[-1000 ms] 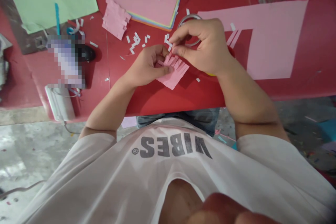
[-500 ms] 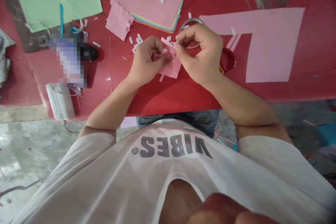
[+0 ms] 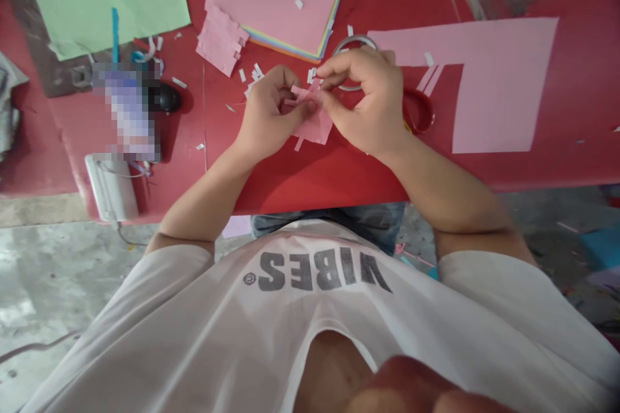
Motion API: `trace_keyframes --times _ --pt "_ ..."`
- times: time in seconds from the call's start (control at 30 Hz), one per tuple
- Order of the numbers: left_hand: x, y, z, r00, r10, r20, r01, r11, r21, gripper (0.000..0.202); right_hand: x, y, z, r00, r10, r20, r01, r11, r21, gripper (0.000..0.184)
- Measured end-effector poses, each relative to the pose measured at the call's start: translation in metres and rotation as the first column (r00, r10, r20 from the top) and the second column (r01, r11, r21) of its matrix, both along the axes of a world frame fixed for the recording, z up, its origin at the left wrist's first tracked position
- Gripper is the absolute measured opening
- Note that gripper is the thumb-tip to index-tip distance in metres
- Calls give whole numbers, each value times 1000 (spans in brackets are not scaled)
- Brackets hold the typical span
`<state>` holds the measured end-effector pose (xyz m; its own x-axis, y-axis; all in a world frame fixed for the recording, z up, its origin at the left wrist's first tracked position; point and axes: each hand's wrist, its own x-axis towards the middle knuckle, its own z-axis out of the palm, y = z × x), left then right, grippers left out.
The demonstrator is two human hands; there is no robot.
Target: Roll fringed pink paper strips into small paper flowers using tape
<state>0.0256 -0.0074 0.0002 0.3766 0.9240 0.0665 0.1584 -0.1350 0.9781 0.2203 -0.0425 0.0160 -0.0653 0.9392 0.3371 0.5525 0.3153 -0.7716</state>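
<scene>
Although fingers hide most of it, the fringed pink paper (image 3: pixel 314 129) shows in the head view, held between both grips and hanging below them. The left hand (image 3: pixel 268 113) is closed on its left part; the right hand (image 3: pixel 365 100) pinches its upper edge, the two hands just apart. A tape roll (image 3: pixel 349 44) is partly hidden behind the right hand. A red loop (image 3: pixel 421 113) is cut off by the palm. On the red counter (image 3: pixel 290 184), a pixelated object (image 3: pixel 126 113) cannot be made out.
</scene>
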Motion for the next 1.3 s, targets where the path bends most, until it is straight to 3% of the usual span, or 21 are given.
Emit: trace_keyframes --times 0.27,0.57,0.73,0.83,1.0,1.3 --pt "-3 -3 7 998 -34 -46 35 999 22 38 9 7 10 984 50 170 -54 998 23 18" --pt "-5 0 -4 997 -55 -63 58 997 44 28 14 9 18 968 102 228 -108 994 13 20" --pt "-5 3 -9 997 11 -71 0 988 151 28 11 6 13 989 140 48 -140 990 -16 28" --pt "-5 5 -8 998 34 -49 -24 982 189 25 7 8 3 975 198 -104 -204 978 -43 22" --pt "-4 4 -5 998 42 50 -48 990 131 24 0 11 -11 960 166 -225 -185 980 -67 20" --pt "-4 7 -16 982 36 183 -37 999 3 24 -4 4 -7 943 213 -255 -221 975 -5 13"
